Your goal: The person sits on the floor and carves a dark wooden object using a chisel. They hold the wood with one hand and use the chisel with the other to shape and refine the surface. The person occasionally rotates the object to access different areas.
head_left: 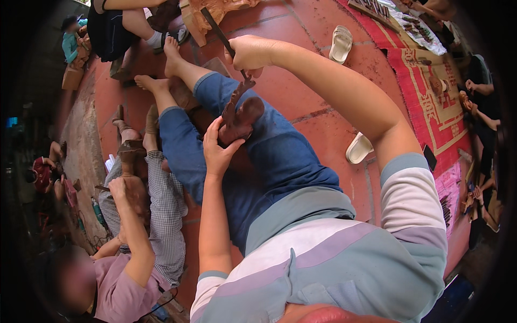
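A dark brown wooden carving (249, 114) with a rounded part and a narrow, wavy side rests against my thighs. My left hand (219, 144) grips its lower end, thumb on one side and fingers on the other. Above it, my right hand (250, 55) is closed around a long, flat, dark file (216, 31). One end sticks out up and to the left past my fist; the other points down at the top of the carving and appears to touch it. Both of my legs, in blue trousers (280, 142), stretch out under the work.
On my left a person in a pink shirt (126, 296) works on a brown carving (134, 196). A large pale wood carving (215, 13) stands ahead. Pale sandals (341, 44) lie on the red tiles, right. Beyond them is a red patterned mat (431, 102) with tools.
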{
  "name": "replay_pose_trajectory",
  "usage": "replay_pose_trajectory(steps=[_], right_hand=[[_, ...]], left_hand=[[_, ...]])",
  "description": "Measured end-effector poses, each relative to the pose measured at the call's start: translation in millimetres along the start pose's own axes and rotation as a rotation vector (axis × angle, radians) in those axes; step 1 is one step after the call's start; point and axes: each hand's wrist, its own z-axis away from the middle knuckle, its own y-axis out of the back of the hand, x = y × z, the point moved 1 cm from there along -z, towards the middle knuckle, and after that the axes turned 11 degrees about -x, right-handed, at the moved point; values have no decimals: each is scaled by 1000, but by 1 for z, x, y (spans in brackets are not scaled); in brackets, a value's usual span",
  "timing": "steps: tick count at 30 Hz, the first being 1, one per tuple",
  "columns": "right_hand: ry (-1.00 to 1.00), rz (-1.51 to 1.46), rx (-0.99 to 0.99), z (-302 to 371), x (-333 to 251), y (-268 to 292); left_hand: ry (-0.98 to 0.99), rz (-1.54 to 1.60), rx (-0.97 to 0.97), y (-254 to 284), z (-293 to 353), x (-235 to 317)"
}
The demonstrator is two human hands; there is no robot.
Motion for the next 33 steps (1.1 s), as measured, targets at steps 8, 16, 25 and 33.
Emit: replay_pose_trajectory(steps=[8, 16, 25, 33], right_hand=[[113, 201, 128, 6, 1, -6], [449, -807, 579, 54, 117, -39], [347, -1098, 563, 55, 175, -115], [498, -1137, 535, 56, 128, -91]], left_hand=[[27, 7, 5, -1, 1, 1], [32, 165, 2, 3, -2, 6], [-283, -417, 103, 0, -52, 97], [-267, -201, 125, -1, -62, 88]])
